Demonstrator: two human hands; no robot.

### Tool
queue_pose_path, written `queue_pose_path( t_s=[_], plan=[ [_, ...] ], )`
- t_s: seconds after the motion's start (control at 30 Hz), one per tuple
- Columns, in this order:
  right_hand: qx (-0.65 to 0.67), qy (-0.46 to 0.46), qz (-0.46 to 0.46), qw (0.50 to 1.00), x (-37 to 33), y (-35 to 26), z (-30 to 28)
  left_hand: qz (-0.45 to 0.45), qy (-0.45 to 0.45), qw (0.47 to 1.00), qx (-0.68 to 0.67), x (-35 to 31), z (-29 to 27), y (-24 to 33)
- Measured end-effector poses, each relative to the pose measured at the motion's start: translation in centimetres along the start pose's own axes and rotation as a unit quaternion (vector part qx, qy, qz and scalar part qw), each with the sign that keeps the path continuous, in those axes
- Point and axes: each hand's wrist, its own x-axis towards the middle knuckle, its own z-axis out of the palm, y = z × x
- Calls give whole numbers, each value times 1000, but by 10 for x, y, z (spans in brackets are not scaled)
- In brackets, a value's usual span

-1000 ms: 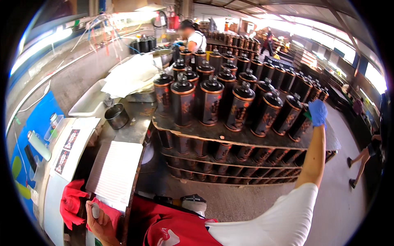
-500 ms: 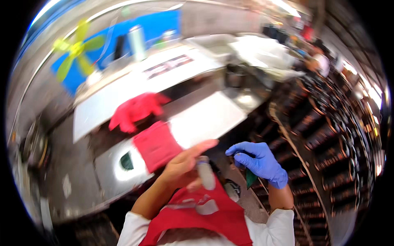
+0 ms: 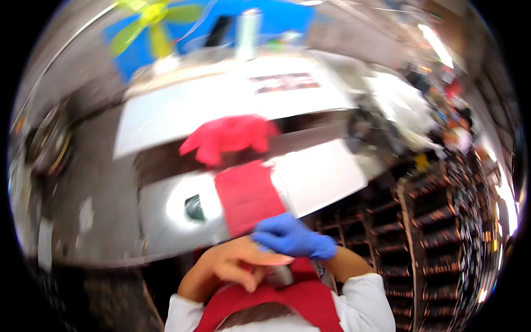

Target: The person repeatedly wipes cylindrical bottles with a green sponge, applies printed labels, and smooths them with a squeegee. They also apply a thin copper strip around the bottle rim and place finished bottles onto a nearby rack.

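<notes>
My left hand (image 3: pixel 240 263), bare, is in front of my red apron (image 3: pixel 307 299) with its fingers stretched toward the right and apart. A pale grey piece (image 3: pixel 284 275) shows just beyond its fingers; I cannot tell what it is. My right hand (image 3: pixel 290 235), in a blue glove, reaches across just above the left one, its fingers bent together and blurred. Whatever they hold is hidden. Past the hands, a flat red cloth (image 3: pixel 249 196) lies on the table. To its left, a small dark green piece (image 3: pixel 194 207) rests on a bright patch.
Behind the cloth lies a crumpled pink-red cloth (image 3: pixel 229 138). A white board (image 3: pixel 321 174) lies right of the flat cloth. A long white tabletop (image 3: pixel 171 119) runs behind, under a yellow-green fan (image 3: pixel 154 14). Racks of dark trays (image 3: pixel 437 243) stand to the right.
My right hand has swung left from beside the racks to over my left hand. The green piece seen in it before no longer shows there. My left hand is lower, and the view has shifted.
</notes>
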Motion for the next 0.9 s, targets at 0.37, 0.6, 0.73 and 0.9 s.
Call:
queue_pose_path(
  t_s=[0.37, 0.6, 0.73, 0.9],
  plan=[
    [-191, 241, -171, 936, 21, 0, -5, 183, 408, 890, 86, 49, -1, -5],
    [-542, 214, -267, 768, 37, 27, -29, 8, 498, 853, 155, 23, -54, -52],
    [-440, 62, -290, 848, 52, 21, -38, 102, 431, 882, -158, 61, -17, 6],
    [-206, -32, -216, 954, 73, -15, -34, 100, 492, 832, 235, 42, -19, 3]
  ],
)
